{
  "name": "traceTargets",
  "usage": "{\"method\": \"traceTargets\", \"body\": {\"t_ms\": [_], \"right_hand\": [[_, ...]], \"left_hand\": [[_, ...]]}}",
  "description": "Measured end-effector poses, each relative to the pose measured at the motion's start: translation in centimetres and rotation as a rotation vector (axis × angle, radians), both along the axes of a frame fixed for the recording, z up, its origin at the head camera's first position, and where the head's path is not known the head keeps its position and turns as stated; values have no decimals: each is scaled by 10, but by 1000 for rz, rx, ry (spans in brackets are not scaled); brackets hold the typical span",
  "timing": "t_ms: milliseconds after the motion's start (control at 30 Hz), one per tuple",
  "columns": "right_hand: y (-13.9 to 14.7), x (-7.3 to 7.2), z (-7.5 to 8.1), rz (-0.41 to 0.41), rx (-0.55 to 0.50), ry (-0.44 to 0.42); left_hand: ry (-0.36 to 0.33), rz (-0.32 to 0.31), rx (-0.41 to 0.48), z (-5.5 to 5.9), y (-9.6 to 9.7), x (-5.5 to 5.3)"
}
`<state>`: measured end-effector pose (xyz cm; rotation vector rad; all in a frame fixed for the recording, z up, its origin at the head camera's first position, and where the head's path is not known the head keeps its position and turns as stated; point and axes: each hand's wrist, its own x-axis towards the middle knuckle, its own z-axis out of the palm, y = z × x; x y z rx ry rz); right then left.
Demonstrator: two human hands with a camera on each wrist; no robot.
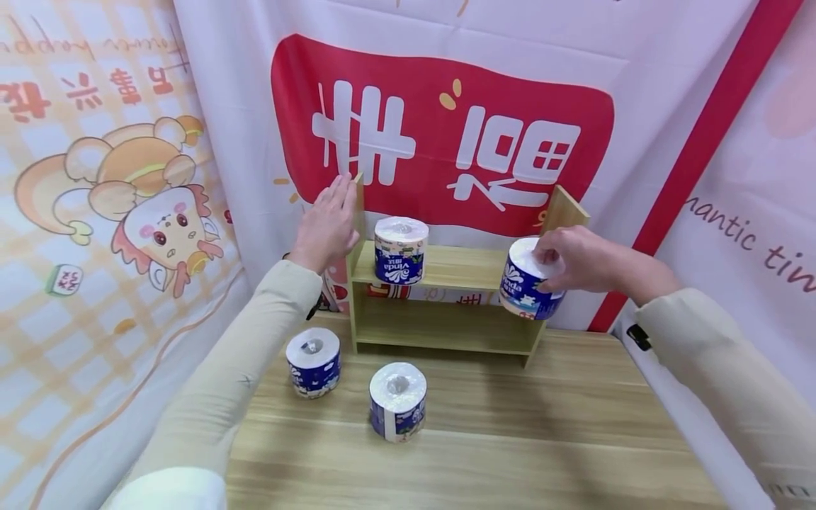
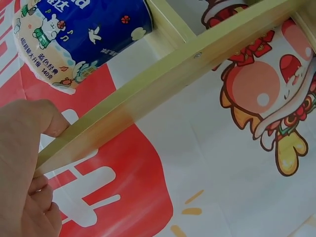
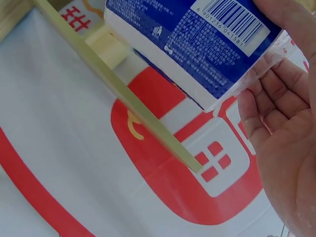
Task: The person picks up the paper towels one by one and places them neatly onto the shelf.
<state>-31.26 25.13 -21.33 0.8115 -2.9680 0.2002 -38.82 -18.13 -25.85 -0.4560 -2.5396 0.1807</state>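
**Paper roll (image 1: 524, 285) held at shelf (image 1: 462, 268)**

The shelf's left upright (image 1: 354, 312) is gripped by the left hand (image 1: 326, 227); before the shelf's right end, the paper roll is pinched by the right hand (image 1: 586, 258). Slow, level lowering is advised, with the upright braced.

With twelve o'clock straight ahead, a two-tier shelf (image 1: 440, 327) stands on the desk (image 1: 523, 439), before a cloth backdrop (image 1: 510, 32). One Vinda toilet roll (image 1: 401, 251) sits on its upper board (image 1: 462, 266), toward nine o'clock. A second roll (image 1: 528, 283), in the right hand (image 1: 576, 258), is before that board's three o'clock end. The left hand (image 1: 326, 228) is at the nine o'clock side panel (image 1: 354, 312). From the shelf, a third roll (image 1: 314, 363) stands at eight o'clock, a fourth roll (image 1: 398, 401) at seven, both on the desk.
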Motion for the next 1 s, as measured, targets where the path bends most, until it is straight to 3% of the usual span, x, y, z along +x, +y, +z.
{"method": "traceTargets", "body": {"t_ms": [167, 400, 633, 1000], "right_hand": [[-2, -9, 9, -15, -22, 39], [-1, -21, 10, -35, -72, 64], [2, -31, -3, -63, -94, 77], [-3, -49, -24, -13, -107, 86]], "left_hand": [[-9, -1, 25, -2, 0, -3], [-1, 1, 39, -3, 2, -3], [-1, -6, 36, -4, 4, -4], [7, -4, 39, -4, 3, -5]]}}
